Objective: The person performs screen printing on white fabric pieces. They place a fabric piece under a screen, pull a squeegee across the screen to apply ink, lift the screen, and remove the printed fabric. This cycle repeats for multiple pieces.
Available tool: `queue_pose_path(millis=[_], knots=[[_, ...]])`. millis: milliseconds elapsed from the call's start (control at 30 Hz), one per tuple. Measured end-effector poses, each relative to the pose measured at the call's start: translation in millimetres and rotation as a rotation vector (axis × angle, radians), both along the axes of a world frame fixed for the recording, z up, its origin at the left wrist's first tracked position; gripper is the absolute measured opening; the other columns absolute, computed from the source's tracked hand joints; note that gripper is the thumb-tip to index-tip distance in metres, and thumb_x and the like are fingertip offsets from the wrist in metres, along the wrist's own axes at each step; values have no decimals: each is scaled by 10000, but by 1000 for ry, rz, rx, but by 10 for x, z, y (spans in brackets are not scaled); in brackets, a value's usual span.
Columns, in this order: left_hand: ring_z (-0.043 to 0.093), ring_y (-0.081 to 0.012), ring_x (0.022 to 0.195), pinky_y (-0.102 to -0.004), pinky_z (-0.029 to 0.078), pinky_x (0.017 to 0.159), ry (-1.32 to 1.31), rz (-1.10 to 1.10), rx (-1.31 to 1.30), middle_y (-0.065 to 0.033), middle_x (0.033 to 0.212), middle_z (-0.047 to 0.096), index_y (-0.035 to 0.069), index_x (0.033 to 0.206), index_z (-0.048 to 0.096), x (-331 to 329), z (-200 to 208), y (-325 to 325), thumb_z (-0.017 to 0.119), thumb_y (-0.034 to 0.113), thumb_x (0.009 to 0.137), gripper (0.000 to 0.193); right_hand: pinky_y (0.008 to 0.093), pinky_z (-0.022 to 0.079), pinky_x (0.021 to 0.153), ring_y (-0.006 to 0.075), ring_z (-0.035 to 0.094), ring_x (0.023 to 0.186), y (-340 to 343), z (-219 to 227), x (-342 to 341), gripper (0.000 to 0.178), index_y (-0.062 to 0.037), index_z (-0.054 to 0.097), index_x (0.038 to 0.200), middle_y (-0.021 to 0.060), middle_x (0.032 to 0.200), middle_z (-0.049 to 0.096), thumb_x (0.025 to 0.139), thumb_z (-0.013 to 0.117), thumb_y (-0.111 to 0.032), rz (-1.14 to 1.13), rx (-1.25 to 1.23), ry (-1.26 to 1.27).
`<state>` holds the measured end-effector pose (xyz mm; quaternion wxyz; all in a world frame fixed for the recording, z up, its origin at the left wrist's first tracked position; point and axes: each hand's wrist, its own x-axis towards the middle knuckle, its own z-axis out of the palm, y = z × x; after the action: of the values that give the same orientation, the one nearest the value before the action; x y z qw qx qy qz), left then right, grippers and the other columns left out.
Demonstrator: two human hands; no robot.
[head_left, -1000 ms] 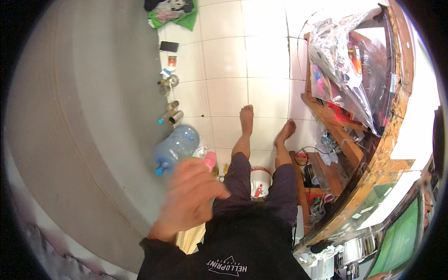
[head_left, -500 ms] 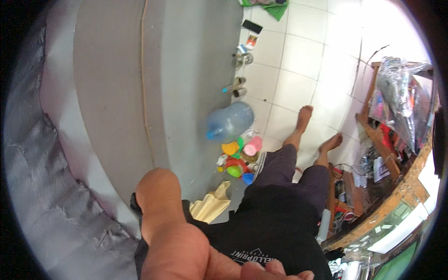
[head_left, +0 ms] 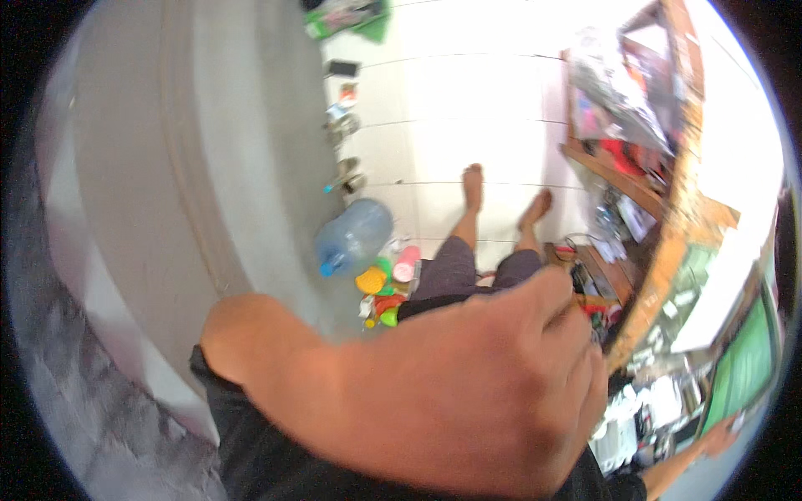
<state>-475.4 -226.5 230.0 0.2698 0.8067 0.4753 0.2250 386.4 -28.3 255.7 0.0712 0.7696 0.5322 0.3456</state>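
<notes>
Since half a second ago my left hand (head_left: 451,392) has risen close to the lens and now fills the lower middle of the view, blurred, knuckles outward. The grip looks curled closed, though I cannot tell whether anything is inside it. My right hand is out of view. Beyond the grip, on the white tiled floor (head_left: 451,108), lies a rounded translucent blue water jug (head_left: 355,236) on its side, just beside a cluster of small bright plastic pieces (head_left: 386,288). My bare feet (head_left: 501,196) rest further out.
</notes>
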Motion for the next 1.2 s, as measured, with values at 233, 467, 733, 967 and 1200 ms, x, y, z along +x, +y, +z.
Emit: queue_pose_path(millis=[233, 467, 733, 967, 1200], knots=[[525, -160, 725, -329, 385, 758, -83, -392, -9, -5, 679, 519, 72, 697, 609, 1081, 751, 457, 762, 203, 506, 278, 469, 520, 962, 366, 660, 1143, 64, -183, 223, 925, -55, 629, 1344, 171, 1303, 669, 874, 450, -831, -45, 125, -220], [574, -215, 817, -351, 439, 810, 142, -1126, 401, -58, 794, 580, 65, 861, 639, 2189, 1171, 1323, 782, 213, 594, 336, 423, 558, 896, 313, 707, 1059, 167, -221, -375, 706, -147, 675, 1289, 96, 1208, 724, 824, 696, -678, 159, 292, -181], [651, -299, 956, -391, 521, 876, -243, -1505, 429, -144, 955, 671, 36, 1078, 684, 3883, 1070, 1651, 786, 221, 732, 406, 383, 554, 772, 260, 722, 931, -53, -24, -844, 793, -125, 677, 1230, 65, 1089, 737, 722, 735, -732, 446, 497, -105], [553, -370, 1317, -489, 538, 1000, -683, -289, -552, -266, 1514, 440, -11, 1581, 170, 5410, -215, 2746, 443, 488, 1068, 766, 467, 509, 888, 355, 654, 993, -248, -350, -829, 819, -14, 604, 1271, 178, 1158, 665, 782, 698, -664, 644, 504, 264], [582, -324, 1243, -503, 552, 976, -952, -234, -875, -188, 1344, 566, -37, 1386, 448, 5530, -36, 2752, 521, 478, 1047, 620, 473, 512, 913, 353, 659, 1050, -1466, 15, -219, 468, -35, 671, 1176, 163, 1143, 687, 859, 727, -373, 427, 489, 212]])
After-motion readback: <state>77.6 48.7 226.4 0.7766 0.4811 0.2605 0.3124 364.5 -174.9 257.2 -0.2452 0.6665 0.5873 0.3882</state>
